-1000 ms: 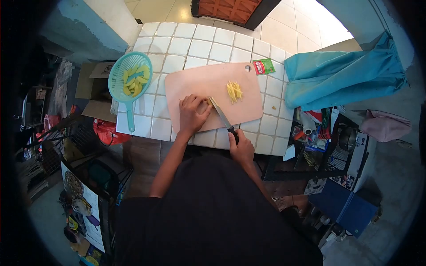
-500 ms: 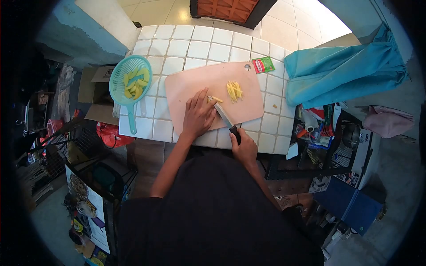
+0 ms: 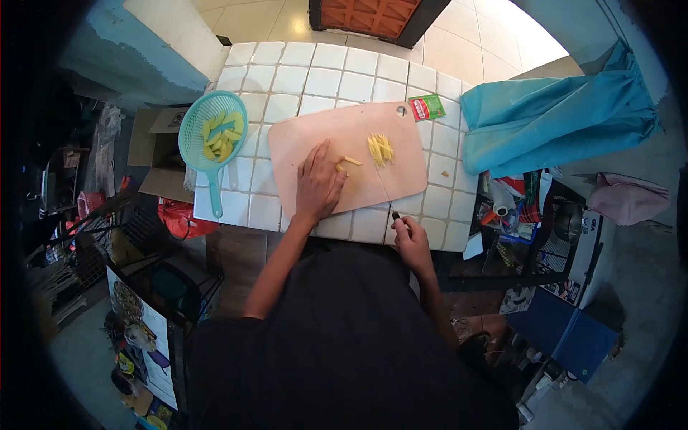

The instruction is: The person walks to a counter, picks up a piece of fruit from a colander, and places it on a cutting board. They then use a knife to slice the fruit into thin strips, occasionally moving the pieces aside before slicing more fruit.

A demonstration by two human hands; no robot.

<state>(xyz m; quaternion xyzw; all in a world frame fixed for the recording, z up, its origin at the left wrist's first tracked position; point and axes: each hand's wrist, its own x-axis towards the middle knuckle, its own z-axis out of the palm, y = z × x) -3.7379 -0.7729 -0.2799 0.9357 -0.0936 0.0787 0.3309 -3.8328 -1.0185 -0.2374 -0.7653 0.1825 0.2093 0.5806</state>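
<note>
Pink cutting board [image 3: 337, 143] lay on the white tiled table [image 3: 322, 72], its near edge close to the table's front edge, its right edge w/ a strip of bare tile beside it. Far half of the table behind the board was bare tile, open room. Left of the board, a teal strainer [image 3: 212, 132] w/ yellow pieces sat at the table's left edge, bowl partly overhanging, handle pointing toward the person. A green packet [image 3: 426, 107] lay just off the board's far right corner; blue cloth [image 3: 552, 118] was heaped beyond the table's right side. Left hand [image 3: 319, 183] lay palm down on the board's near middle, fingers spread flat, holding nothing I could make out; a small yellow piece [image 3: 340, 168] peeked out at its fingertips and one loose strip [image 3: 352, 160] lay just right of them. Pile of cut yellow strips [image 3: 380, 149] sat further right on the board, near but apart from that hand. Right hand [image 3: 411, 236] was at the table's front edge, grip closed round the knife [image 3: 388, 197] handle; thin blade ran up onto the board, tip pointing at the pile, near it — touching or not, couldn't tell.
</note>
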